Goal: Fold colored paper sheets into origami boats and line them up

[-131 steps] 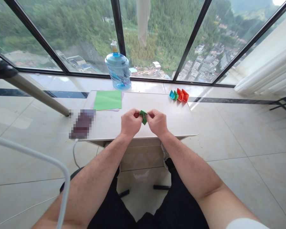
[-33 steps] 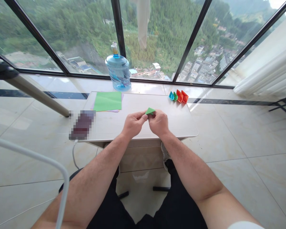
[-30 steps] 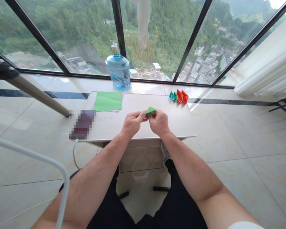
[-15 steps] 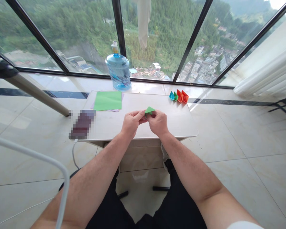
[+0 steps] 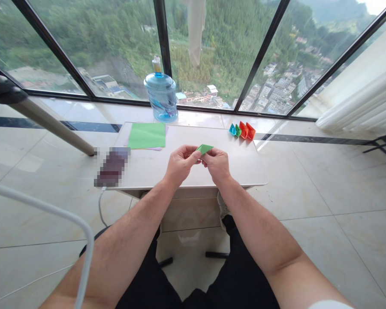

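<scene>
A small piece of folded green paper (image 5: pixel 205 149) is held up over the near half of the white table (image 5: pixel 244 167). My left hand (image 5: pixel 182 163) grips its left end, thumb lying on the front face. On the other side my right hand (image 5: pixel 218 164) pinches the paper from below and behind, and its fingertips are partly hidden. Several folded paper boats (image 5: pixel 243 130) in blue, green and red-orange stand in a row at the table's far right corner. A stack of square paper (image 5: pixel 147 135), green on top, lies at the far left.
A blurred-out flat object (image 5: pixel 112 167) with a cable lies at the table's left edge. Behind the table stands a large blue water bottle (image 5: pixel 161 98) by the window. A pole (image 5: pixel 51 119) slants in from the left, and a white bent tube (image 5: pixel 61 214) crosses the lower left.
The green paper has turned, and its point now reaches further right over my right hand. My left thumb has moved onto its front face.
</scene>
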